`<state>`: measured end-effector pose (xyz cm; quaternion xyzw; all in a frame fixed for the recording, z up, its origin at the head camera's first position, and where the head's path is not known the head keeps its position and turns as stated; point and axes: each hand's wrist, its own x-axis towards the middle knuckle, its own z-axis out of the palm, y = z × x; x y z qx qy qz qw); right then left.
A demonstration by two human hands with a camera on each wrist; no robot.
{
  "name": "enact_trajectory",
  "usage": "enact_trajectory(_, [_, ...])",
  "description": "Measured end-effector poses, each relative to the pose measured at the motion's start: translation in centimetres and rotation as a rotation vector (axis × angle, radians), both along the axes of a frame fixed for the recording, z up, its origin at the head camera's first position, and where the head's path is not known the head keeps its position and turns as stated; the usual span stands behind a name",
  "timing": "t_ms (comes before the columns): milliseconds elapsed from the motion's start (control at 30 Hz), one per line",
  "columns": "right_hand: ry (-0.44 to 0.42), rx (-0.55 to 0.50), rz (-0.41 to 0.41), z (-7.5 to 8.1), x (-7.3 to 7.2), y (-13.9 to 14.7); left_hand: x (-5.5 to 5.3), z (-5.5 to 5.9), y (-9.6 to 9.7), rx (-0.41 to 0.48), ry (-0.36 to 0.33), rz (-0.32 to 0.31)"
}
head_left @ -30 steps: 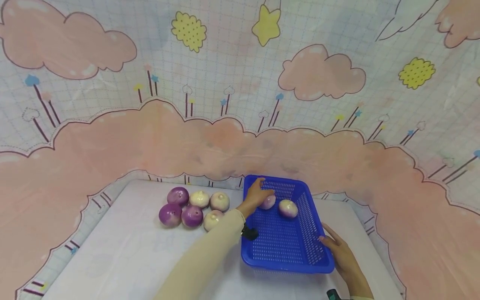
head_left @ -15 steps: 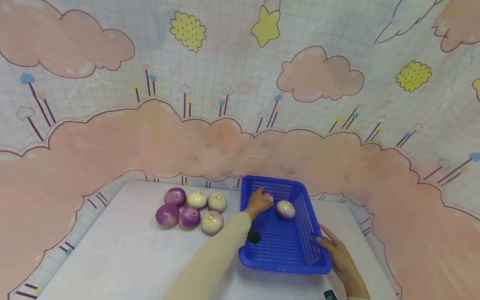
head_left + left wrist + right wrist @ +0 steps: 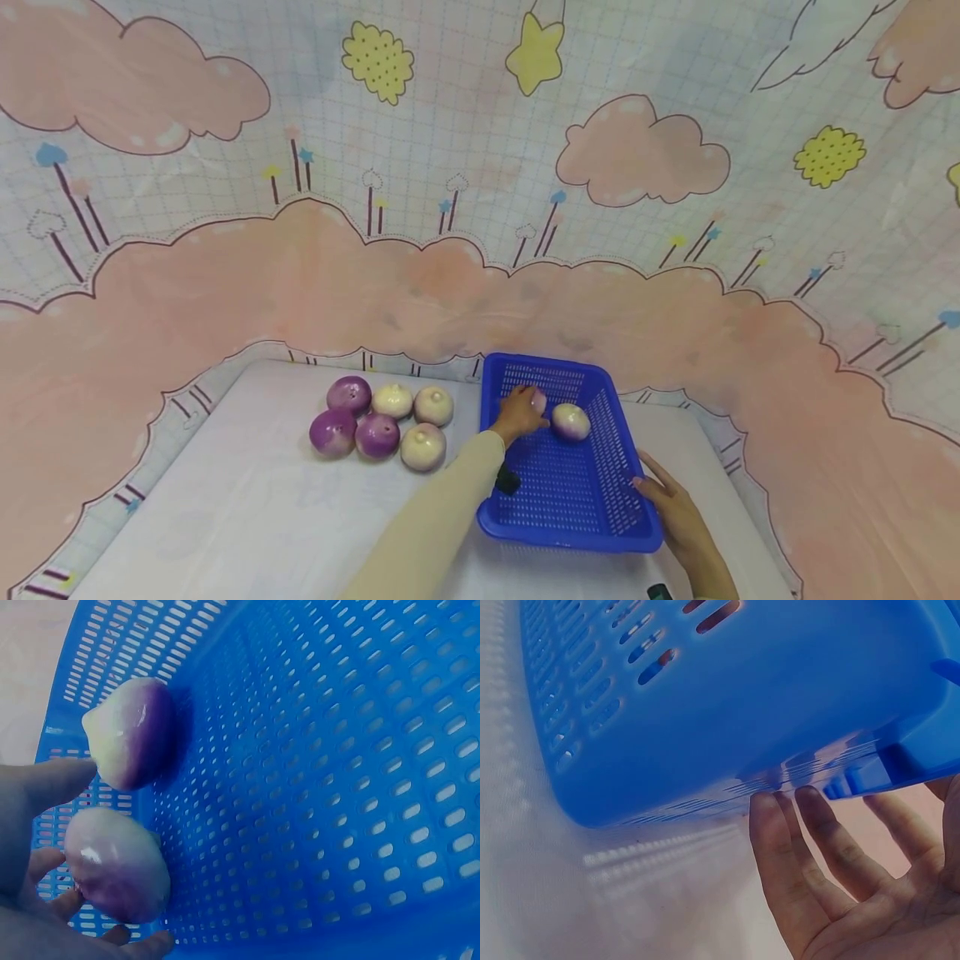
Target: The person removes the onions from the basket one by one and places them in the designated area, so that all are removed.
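My left hand (image 3: 521, 414) is inside the blue plastic basket (image 3: 555, 533), around a purple-and-white turnip (image 3: 116, 864) near its far left corner. In the left wrist view the thumb stands apart from that turnip, and the loosely spread fingers lie along its other side. A second turnip (image 3: 571, 422) sits just to the right in the basket, close to the thumb tip in the wrist view. My right hand (image 3: 678, 512) holds the basket's right side, thumb over the rim, fingers (image 3: 776, 847) against the outer wall.
On the white table (image 3: 225, 508), left of the basket, several turnips lie in a tight group, among them a purple one (image 3: 333, 432) and a whitish one (image 3: 423, 447). A patterned cloth (image 3: 420, 308) hangs right behind the table.
My left hand has settled lower into the basket with the turnip, its fingers shifting around it. The right hand stays on the basket's side.
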<state>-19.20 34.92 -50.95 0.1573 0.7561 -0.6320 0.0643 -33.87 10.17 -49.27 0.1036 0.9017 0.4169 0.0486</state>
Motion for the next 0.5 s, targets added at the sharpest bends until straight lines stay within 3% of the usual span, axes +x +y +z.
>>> enact_trajectory(133, [0.006, 0.004, 0.004, 0.02, 0.07, 0.04, 0.21, 0.07, -0.27, -0.033, -0.056, -0.037])
enact_trajectory(367, [0.002, 0.012, 0.001, -0.05, -0.10, -0.04, 0.62, 0.04, -0.18, -0.015, -0.070, -0.131])
enact_trajectory(500, [0.000, 0.007, -0.003, -0.17, -0.09, -0.05, 0.66, -0.11, -0.07, -0.028, -0.072, -0.144])
